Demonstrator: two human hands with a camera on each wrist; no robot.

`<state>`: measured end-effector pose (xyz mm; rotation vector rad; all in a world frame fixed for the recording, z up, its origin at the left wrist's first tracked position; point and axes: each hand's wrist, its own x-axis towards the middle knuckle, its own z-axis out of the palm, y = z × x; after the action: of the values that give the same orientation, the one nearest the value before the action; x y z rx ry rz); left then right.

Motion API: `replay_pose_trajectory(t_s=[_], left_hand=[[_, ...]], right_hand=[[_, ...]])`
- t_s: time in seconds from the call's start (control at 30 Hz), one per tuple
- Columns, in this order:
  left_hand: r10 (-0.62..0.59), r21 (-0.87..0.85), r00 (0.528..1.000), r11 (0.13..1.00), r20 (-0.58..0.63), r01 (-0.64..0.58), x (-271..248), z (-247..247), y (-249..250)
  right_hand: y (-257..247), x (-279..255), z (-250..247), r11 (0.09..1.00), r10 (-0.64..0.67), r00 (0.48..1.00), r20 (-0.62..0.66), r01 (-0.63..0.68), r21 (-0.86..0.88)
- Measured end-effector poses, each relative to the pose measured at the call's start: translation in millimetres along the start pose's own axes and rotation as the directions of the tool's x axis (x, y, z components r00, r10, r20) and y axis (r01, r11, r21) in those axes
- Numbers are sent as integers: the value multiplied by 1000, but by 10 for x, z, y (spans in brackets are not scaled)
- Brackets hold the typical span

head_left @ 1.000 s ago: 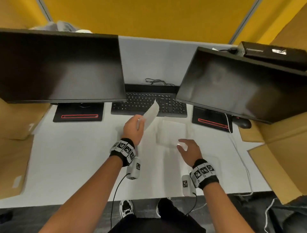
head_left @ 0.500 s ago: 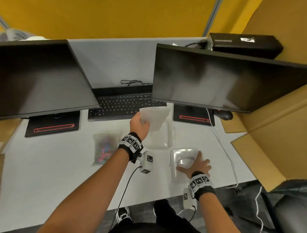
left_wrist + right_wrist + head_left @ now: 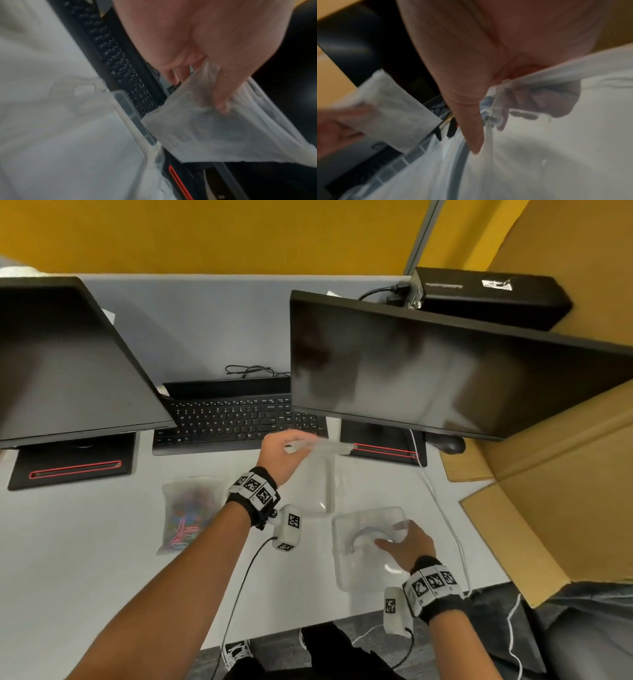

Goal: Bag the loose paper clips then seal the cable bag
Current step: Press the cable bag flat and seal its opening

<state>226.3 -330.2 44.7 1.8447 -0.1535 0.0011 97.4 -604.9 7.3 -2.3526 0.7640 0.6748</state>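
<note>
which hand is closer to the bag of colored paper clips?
Left. The left hand is raised right of and behind the paper clip bag, pinching an empty clear bag. The right hand is farther right, on the cable bag.

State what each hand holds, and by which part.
Left hand pinches an empty clear bag by one edge; right hand grips the cable bag at its right edge.

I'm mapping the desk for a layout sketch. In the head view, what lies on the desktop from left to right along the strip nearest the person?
Paper clip bag → left wrist camera → cable bag under the right hand → white cable → cardboard.
</note>
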Motion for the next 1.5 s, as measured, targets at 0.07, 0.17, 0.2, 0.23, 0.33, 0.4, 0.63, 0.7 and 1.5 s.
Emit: replay_pose_trajectory(t_s=[0.07,0.17,0.2,0.23,0.33,0.4,0.63,0.7,1.5], left_hand=[[59,65,995,996,80,-65,-17,-58,-12],[62,171,984,981,168,-91,-123,-186,-67],[59,208,975,972,215,-105,-171,-219,-109],[46,253,963,961,264,-116,-215,-241,-163],[-84,409,927,909,366,-79,-318,-309,-339],[-157,517,904,852,398,-80,-361,-333,-441],[-244,338,894,934,376,113,-198,-197,-604],[-264,356,887,926,378,123,-127,-154,-670],[-138,471,977,859,-163,200,-164,-231,-779]], right_hand=[[-42,-44,-128,993,-113,994,-9,113,-16],[-123,-110,-329,963,-268,963,0,268,-34],[-153,-128,-397,953,-304,953,-9,304,-16],[-180,-141,-461,945,-325,946,-23,325,22],[-286,-174,-592,922,-332,939,-87,343,180],[-356,-177,-601,902,-348,933,-96,361,237],[-535,-136,-443,851,-417,908,-43,407,332],[-591,-144,-468,834,-434,899,-51,423,354],[-1143,540,103,664,-291,948,128,104,740]])
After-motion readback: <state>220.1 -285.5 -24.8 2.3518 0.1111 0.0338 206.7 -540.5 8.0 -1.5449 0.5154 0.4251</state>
